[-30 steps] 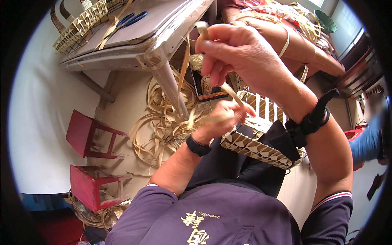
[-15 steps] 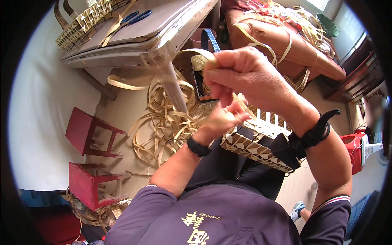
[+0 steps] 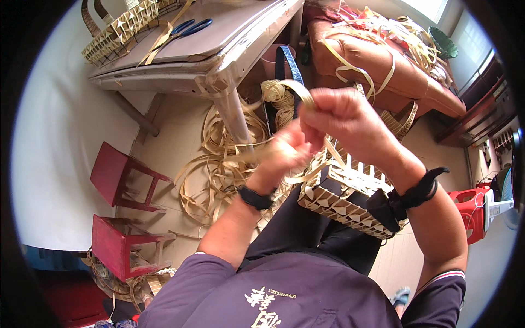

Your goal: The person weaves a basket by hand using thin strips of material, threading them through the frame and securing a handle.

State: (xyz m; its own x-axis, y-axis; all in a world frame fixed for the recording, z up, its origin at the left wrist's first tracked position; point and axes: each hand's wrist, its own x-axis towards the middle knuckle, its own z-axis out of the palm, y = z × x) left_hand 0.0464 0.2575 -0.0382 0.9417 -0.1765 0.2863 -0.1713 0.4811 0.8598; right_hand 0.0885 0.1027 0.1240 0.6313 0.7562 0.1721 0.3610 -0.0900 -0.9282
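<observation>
Table (image 3: 219, 65) far left, with blue-handled scissors (image 3: 188, 26) and woven basket (image 3: 117, 27) on top. Two red stools (image 3: 117, 177) left on floor. Half-woven basket (image 3: 342, 199) resting on lap, centre. Right hand (image 3: 347, 123) closed around pale weaving strip (image 3: 298, 90) above it; left hand (image 3: 287, 153) just beside, pinching same strip lower.

We've got both hands, left (image 3: 287, 150) and right (image 3: 344, 117), pinching a pale strip (image 3: 298, 87). Half-woven basket (image 3: 342, 199) sits on our lap, loose strips (image 3: 219, 169) piled on the floor.
</observation>
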